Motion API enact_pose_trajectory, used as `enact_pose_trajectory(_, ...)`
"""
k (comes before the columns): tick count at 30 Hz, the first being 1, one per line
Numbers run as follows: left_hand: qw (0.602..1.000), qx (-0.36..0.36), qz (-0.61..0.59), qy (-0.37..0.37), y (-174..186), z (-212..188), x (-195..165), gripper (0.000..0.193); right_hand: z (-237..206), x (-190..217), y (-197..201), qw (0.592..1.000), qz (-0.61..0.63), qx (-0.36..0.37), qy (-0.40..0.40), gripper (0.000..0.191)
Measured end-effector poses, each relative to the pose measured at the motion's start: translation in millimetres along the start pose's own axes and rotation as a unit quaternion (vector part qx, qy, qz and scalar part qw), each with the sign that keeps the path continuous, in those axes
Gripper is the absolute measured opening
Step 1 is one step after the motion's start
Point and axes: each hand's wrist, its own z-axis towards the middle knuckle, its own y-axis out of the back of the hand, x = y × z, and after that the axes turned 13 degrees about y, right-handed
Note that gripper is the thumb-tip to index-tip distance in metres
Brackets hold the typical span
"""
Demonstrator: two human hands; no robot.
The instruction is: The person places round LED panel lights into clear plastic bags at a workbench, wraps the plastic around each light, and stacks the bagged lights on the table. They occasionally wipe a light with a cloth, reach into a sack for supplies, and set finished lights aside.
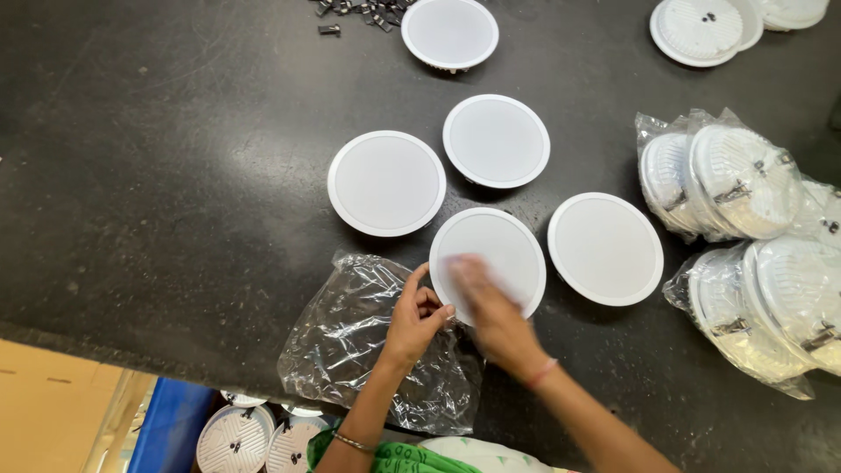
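A dark, matte stone-like worktop [158, 193] fills the view, with four round white ceiling lamps lying face up at its middle. The nearest lamp [487, 258], a smooth disc with a raised rim, is the landmark. The right hand [492, 308] lies across its lower edge, blurred, fingers spread and flat on the face, gripping nothing. The left hand [417, 317], just left of the lamp, pinches the edge of a crinkled clear plastic bag [350, 350] that spreads out below and to the left. Well right of the lamp sit bagged lamps [745, 228], ribbed backs showing through glossy film.
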Motion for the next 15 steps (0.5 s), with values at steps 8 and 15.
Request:
enact_pose_trajectory(8,1.000,0.008,0.022,-0.017,-0.6,-3.6,-6.9,0.085,40.9,-36.7,23.2,0.987,-0.099,0.015,-0.129,0.060)
enact_pose_trajectory(15,0.999,0.032,0.000,-0.006,3.2,-2.7,-10.9,0.088,3.0,16.6,-10.1,0.973,-0.200,-0.042,0.109,0.062)
